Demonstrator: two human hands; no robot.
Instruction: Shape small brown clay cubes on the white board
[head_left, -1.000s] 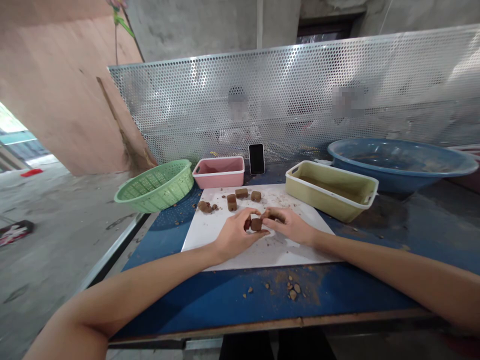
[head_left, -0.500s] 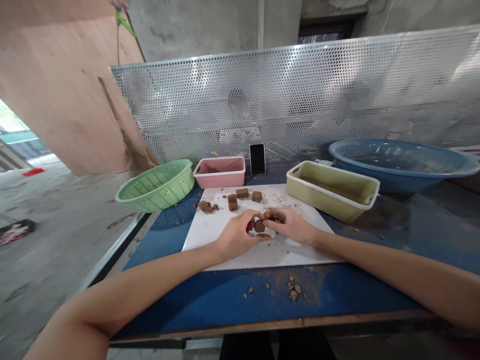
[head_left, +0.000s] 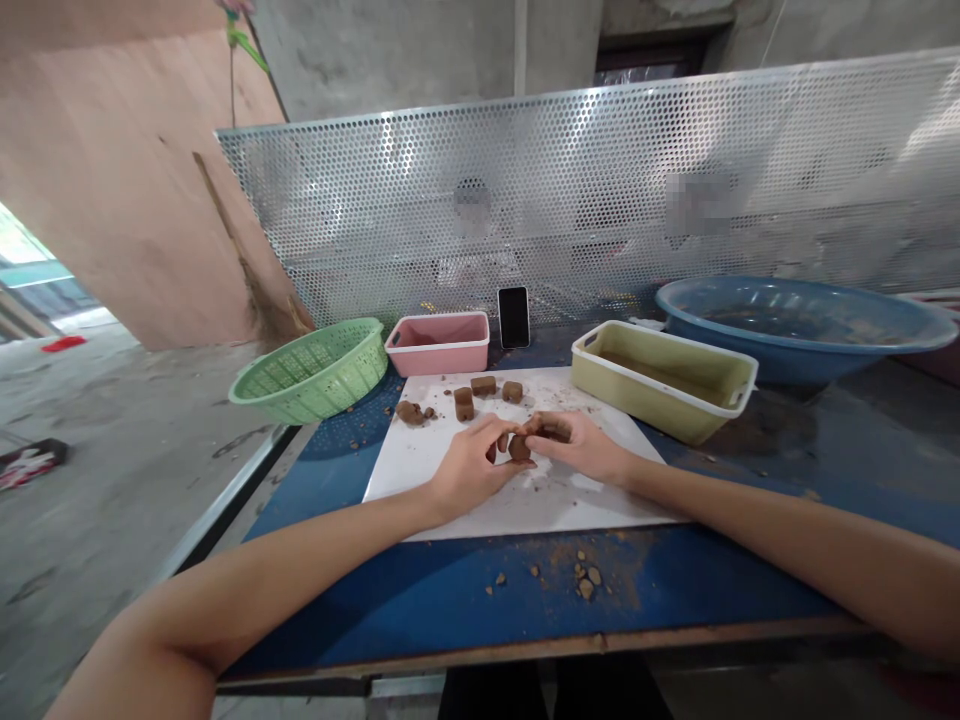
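Between my two hands is a small brown lump of clay (head_left: 519,447), held just over the white board (head_left: 442,470). My left hand (head_left: 480,458) grips it from the left, thumb below and fingers above. From the right, my right hand (head_left: 564,440) pinches it with thumb and curled fingers; both hands' fingertips are smeared brown. Beyond them on the board stand shaped clay blocks: an upright one (head_left: 463,404), a longer one (head_left: 484,385) and a small one (head_left: 512,392). A rough clay lump (head_left: 409,412) with crumbs lies at the board's left.
A green basket (head_left: 315,375), pink bin (head_left: 442,358), propped phone (head_left: 514,318) and olive bin (head_left: 645,393) holding brownish water line the back. Behind at right sits a blue basin (head_left: 795,350); a perforated metal screen (head_left: 555,200) closes the far side. Crumbs (head_left: 586,580) lie near the front edge.
My left thumb has closed in against the underside of the clay lump, where it was apart from it before. The right hand stays almost in place.
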